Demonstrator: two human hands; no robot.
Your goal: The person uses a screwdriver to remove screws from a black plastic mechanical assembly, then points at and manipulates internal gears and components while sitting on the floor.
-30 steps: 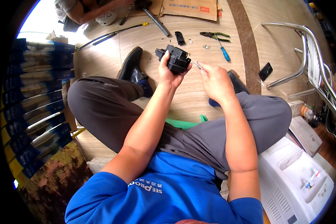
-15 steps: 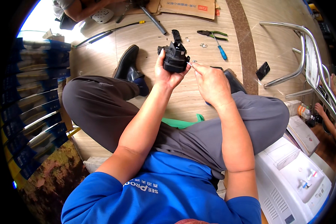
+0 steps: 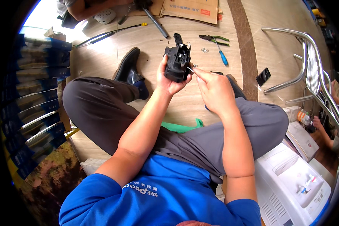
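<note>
My left hand point(image 3: 168, 80) is wrapped around a black plastic housing point(image 3: 173, 71), with an arm-like piece standing up at its far end. Its inner side faces up and right, showing small white and metallic parts. My right hand point(image 3: 217, 89) pinches a thin, silvery tool point(image 3: 190, 69) whose tip touches or lies very near the housing's right side; most of the tool is hidden in my fingers. On the floor beyond are pliers with green-and-black handles point(image 3: 214, 40), a blue-handled screwdriver point(image 3: 223, 58) and small metal bits point(image 3: 204, 49).
My boot point(image 3: 130, 71) stands left of the housing. A phone point(image 3: 263, 76) lies near a metal-framed chair point(image 3: 305, 60). Flattened cardboard point(image 3: 190, 11) and a grey tube point(image 3: 156, 23) lie ahead, near another person's arm point(image 3: 87, 10). A white water dispenser point(image 3: 278, 188) is at lower right, stacked boxes point(image 3: 34, 94) left.
My left hand has turned the housing so more of its inside faces up, and brought it slightly nearer. My right hand has followed, with the thin tool staying at its right side.
</note>
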